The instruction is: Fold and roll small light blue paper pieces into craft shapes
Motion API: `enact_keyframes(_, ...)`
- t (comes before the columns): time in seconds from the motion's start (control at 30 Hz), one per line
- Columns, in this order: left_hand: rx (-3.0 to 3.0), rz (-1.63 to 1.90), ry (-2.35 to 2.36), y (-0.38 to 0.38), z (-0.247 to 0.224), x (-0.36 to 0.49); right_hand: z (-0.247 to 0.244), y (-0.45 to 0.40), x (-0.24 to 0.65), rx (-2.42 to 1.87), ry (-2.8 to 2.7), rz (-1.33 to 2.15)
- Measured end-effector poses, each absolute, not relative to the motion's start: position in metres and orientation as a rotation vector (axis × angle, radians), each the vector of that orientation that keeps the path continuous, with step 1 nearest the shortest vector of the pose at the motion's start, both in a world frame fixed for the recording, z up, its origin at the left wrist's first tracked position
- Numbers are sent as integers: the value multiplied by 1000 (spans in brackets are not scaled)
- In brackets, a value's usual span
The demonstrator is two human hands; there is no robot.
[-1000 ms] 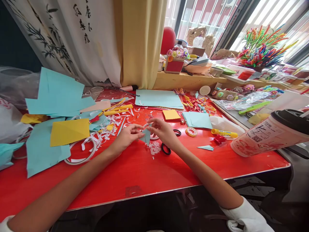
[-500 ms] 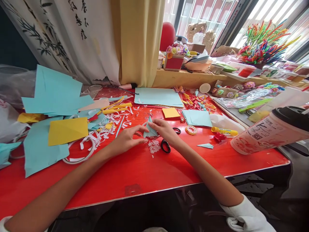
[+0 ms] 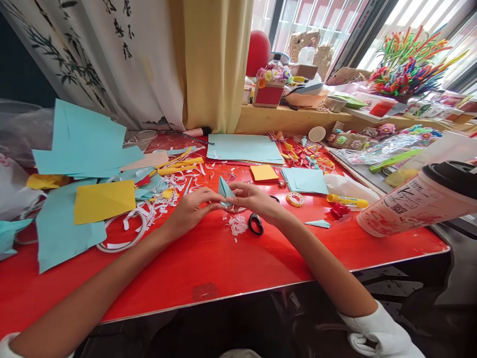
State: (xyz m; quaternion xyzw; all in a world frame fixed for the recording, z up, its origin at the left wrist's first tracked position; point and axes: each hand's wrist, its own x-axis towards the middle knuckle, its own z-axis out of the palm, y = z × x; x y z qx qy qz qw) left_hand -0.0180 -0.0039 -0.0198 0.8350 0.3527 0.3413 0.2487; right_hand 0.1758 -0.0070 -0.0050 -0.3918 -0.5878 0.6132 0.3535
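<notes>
A small folded light-blue paper piece point(image 3: 224, 189) stands with its point up between my two hands, above the red table point(image 3: 208, 258). My left hand point(image 3: 194, 205) pinches its lower left side between thumb and fingers. From the right, my right hand point(image 3: 251, 199) grips the same paper at its lower right edge. Below my hands lies a small heap of white paper shreds point(image 3: 237, 224). Black-handled scissors point(image 3: 255, 224) rest just right of the shreds, partly hidden under my right hand.
Blue sheets point(image 3: 74, 149), a yellow sheet point(image 3: 105, 203) and a white ring point(image 3: 139, 233) lie left. Behind are a blue stack point(image 3: 244, 149) and yellow squares point(image 3: 264, 173). Right are blue squares point(image 3: 305, 180), a glue stick point(image 3: 346, 200) and a large cup point(image 3: 417, 204).
The folded paper has moved slightly left and up and now stands more upright. My left hand has closed onto it, and my right hand has shifted a little lower on it.
</notes>
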Motion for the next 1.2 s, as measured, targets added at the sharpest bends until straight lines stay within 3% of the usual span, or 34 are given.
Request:
enact_keyframes(0.37, 2199, 856, 916, -5, -11, -20, 0, -7, 177, -1020, -1547, 1637)
enact_keyframes(0.63, 1577, 1056, 1003, 1, -19, -14, -6, -7, 172, -958, -1671, 1635)
enact_keyframes(1.2, 1593, 965, 1020, 1, -19, -15, -12, -4, 173, -1002, -1636, 1674)
